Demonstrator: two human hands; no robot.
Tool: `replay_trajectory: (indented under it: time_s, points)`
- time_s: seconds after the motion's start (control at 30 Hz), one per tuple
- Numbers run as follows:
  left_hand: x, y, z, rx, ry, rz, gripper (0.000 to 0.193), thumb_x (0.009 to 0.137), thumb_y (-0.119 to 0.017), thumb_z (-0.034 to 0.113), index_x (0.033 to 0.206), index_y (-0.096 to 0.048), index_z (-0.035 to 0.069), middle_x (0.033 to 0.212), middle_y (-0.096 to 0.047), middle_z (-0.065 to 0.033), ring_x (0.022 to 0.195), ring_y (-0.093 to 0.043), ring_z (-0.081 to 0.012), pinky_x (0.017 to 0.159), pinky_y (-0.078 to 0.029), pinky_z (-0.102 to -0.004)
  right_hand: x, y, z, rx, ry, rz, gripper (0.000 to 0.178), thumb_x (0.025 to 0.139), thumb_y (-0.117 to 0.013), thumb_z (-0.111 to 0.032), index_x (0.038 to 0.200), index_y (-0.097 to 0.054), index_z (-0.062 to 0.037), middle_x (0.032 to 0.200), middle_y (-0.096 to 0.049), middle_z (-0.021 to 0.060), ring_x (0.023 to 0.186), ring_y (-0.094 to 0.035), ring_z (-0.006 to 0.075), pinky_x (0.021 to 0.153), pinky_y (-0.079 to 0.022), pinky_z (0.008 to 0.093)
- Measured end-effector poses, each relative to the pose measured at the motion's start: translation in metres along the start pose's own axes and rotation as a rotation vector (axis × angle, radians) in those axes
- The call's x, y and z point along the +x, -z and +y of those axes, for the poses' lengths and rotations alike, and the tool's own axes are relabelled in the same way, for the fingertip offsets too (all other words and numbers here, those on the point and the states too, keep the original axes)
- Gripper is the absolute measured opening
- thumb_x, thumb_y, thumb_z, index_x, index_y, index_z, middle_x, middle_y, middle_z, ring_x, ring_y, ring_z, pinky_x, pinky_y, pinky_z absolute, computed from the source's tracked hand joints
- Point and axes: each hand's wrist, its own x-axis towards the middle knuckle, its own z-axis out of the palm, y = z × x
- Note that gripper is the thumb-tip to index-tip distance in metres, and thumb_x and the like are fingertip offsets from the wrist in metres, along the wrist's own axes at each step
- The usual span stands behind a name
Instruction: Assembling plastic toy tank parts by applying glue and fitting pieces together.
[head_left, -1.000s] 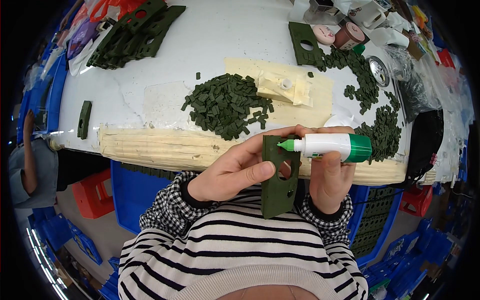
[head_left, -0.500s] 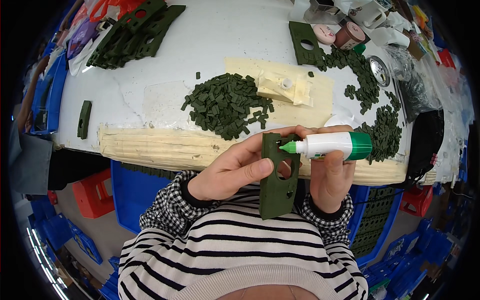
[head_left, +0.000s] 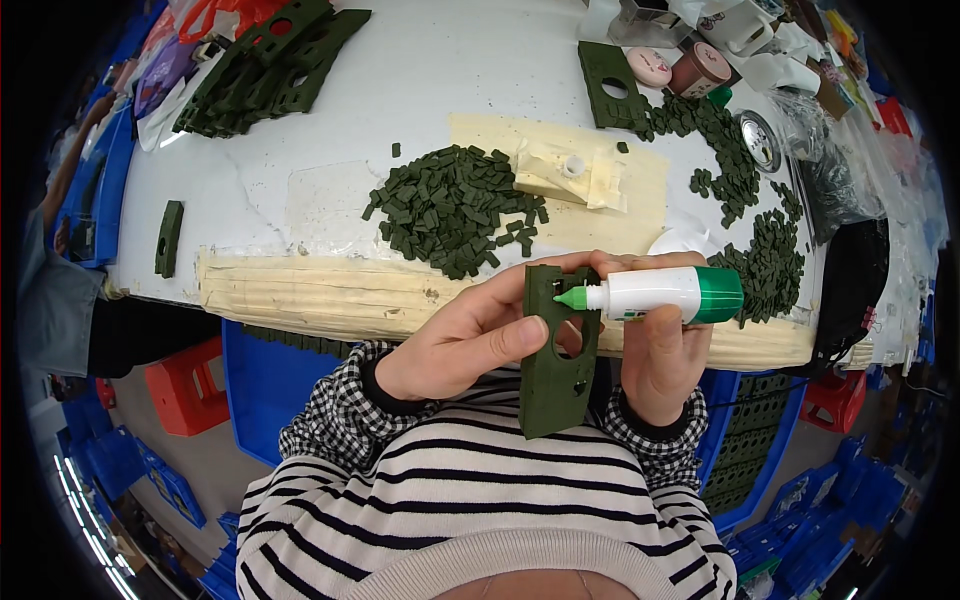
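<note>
My left hand [head_left: 470,335] is closed round a dark green plastic panel [head_left: 545,395], thumb on its face. The panel stands nearly upright and has a large round hole in its middle and small openings near its ends. In my right hand [head_left: 660,360] lies a white glue bottle [head_left: 650,294] with a green base and a green pointed nozzle [head_left: 572,298]. The nozzle points left, at the panel's upper part just above the round hole; whether it touches the surface I cannot tell. Beyond my hands lies a heap of small dark green plastic pieces [head_left: 455,210].
A taped block [head_left: 572,172] with a white nozzle stands beside the heap. More small pieces [head_left: 770,265] lie at the right. Stacked green panels [head_left: 270,75] are at the far left, a single panel [head_left: 612,88] at the far right. Blue crates [head_left: 250,400] sit below the padded table edge [head_left: 320,300].
The glue bottle has shifted very slightly left and down along the panel. The left hand and the panel stay in place. At the left edge, another person's arm has moved a little.
</note>
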Motion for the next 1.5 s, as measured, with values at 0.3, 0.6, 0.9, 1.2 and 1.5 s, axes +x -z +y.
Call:
replay_trajectory:
  time_s: [0.3, 0.6, 0.9, 1.2, 1.5]
  points:
    - [0.000, 0.000, 0.001, -0.003, 0.004, 0.000, 0.070, 0.094, -0.050, 0.036, 0.144, -0.018, 0.000, 0.137, -0.039, -0.0147, 0.124, -0.044, -0.0234, 0.103, -0.036, -0.0374, -0.001, 0.002, 0.003, 0.013, 0.026, 0.016, 0.043, 0.087, -0.063, -0.032, 0.107, -0.047, 0.0027, 0.099, -0.062, 0.0194, 0.096, -0.061, 0.0273, 0.086, -0.047, 0.0370]
    - [0.002, -0.004, 0.001, -0.032, -0.056, 0.030, 0.061, 0.095, -0.048, 0.029, 0.141, -0.024, -0.001, 0.125, -0.047, -0.0128, 0.105, -0.053, -0.0192, 0.090, -0.046, -0.0349, 0.002, 0.005, 0.004, 0.049, 0.027, -0.003, 0.045, 0.091, -0.054, -0.039, 0.107, -0.046, 0.0016, 0.098, -0.060, 0.0160, 0.096, -0.061, 0.0279, 0.091, -0.045, 0.0416]
    - [0.002, -0.002, 0.004, -0.175, -0.044, 0.023, 0.059, 0.093, -0.047, 0.031, 0.139, -0.029, -0.002, 0.111, -0.055, -0.0105, 0.096, -0.054, -0.0142, 0.087, -0.044, -0.0304, 0.007, 0.004, 0.004, 0.130, 0.099, 0.032, 0.041, 0.094, -0.048, -0.040, 0.106, -0.044, -0.0015, 0.097, -0.057, 0.0108, 0.093, -0.063, 0.0297, 0.087, -0.049, 0.0449]
    - [0.003, -0.005, 0.004, -0.130, -0.051, 0.061, 0.067, 0.090, -0.050, 0.037, 0.138, -0.030, -0.005, 0.115, -0.050, -0.0114, 0.094, -0.054, -0.0152, 0.082, -0.048, -0.0316, 0.006, 0.009, 0.009, 0.072, 0.133, -0.020, 0.040, 0.094, -0.048, -0.038, 0.108, -0.042, -0.0008, 0.100, -0.054, 0.0120, 0.094, -0.062, 0.0314, 0.087, -0.049, 0.0450]
    - [0.007, -0.007, 0.007, -0.085, -0.050, 0.055, 0.075, 0.086, -0.053, 0.042, 0.138, -0.028, -0.006, 0.136, -0.039, -0.0167, 0.098, -0.056, -0.0187, 0.079, -0.052, -0.0349, 0.007, 0.010, 0.010, 0.071, 0.160, -0.038, 0.037, 0.094, -0.049, -0.036, 0.108, -0.042, -0.0016, 0.098, -0.054, 0.0126, 0.096, -0.062, 0.0302, 0.087, -0.049, 0.0419]
